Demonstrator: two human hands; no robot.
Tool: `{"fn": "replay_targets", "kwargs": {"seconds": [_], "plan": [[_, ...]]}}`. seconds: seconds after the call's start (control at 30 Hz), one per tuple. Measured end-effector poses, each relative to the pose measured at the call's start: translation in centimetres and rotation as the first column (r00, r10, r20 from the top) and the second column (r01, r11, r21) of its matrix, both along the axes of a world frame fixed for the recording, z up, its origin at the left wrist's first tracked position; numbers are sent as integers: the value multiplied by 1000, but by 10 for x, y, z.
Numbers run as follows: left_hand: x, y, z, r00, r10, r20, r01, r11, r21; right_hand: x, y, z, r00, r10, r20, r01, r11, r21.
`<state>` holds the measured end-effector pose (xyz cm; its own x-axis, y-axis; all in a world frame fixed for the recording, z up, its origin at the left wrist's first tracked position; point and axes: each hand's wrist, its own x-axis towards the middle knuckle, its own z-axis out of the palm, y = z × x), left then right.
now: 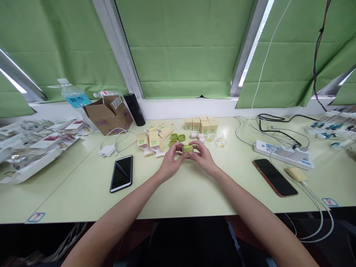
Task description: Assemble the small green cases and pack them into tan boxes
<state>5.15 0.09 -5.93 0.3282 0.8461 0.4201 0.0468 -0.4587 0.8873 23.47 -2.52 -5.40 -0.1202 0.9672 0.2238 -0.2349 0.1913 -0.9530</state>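
Between my left hand [172,160] and my right hand [202,157] is a small green case [187,149] with a shiny, clear-looking cover. Fingers and thumbs of both hands close on its two sides, just above the table. Behind my left hand lie several small green square trays [177,137]. Opened kraft cartons [153,141] with green labels lie to their left. Beyond my right hand are small pale pink pieces [198,136] and clear plastic covers [220,141] with yellow spots. Closed kraft boxes [205,125] stand grouped farther back.
On the left are a phone [121,173], a white charger [107,150], a brown carton [109,115], a black flask [135,109] and trays of packaged goods [41,144]. A power strip [283,154], another phone [274,177] and loose cables occupy the right side of the table [191,200].
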Motion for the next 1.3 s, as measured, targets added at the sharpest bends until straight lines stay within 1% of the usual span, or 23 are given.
{"fn": "replay_targets", "kwargs": {"seconds": [0.2,0.37,0.53,0.7,0.8,0.9,1.0,1.07,1.1,1.13,1.17,1.2,1.23,1.27,1.3], "plan": [[0,3,0,999,11,43,-10,999,-36,3,0,-2,1000,20,15,-20,999,25],[0,2,4,998,-6,69,10,998,-60,3,1,-4,999,5,36,-6,1000,20],[-1,4,2,995,-12,104,19,998,-65,5,5,-9,998,-38,53,36,999,34],[-2,5,1,993,-37,115,46,996,-73,6,7,-12,996,-45,71,42,998,41],[-2,5,1,996,-29,81,36,996,-84,6,6,-12,995,-50,89,47,998,33],[-2,3,-1,1000,-12,9,13,998,-67,7,6,-10,985,-73,154,67,997,47],[-3,3,-2,994,18,-105,-18,1000,4,8,7,-9,965,-129,228,116,991,69],[-9,7,1,978,98,-183,-85,994,74,10,8,-9,948,-168,272,150,985,84],[-13,10,4,960,168,-222,-144,982,121,11,8,-9,936,-188,297,167,981,95],[-18,14,7,929,262,-262,-220,959,180,12,8,-9,922,-209,325,183,977,108],[-24,18,11,873,375,-312,-302,917,259,13,8,-9,907,-228,355,198,973,120],[-31,22,15,791,492,-365,-378,861,341,13,8,-10,890,-248,383,214,968,131],[-38,26,19,701,583,-411,-428,805,412,14,8,-10,872,-267,410,230,963,137],[-44,30,22,615,654,-440,-467,752,465,14,8,-11,854,-282,437,246,959,139],[-50,33,24,540,703,-463,-492,710,504,14,7,-11,836,-291,466,258,957,136]]}}
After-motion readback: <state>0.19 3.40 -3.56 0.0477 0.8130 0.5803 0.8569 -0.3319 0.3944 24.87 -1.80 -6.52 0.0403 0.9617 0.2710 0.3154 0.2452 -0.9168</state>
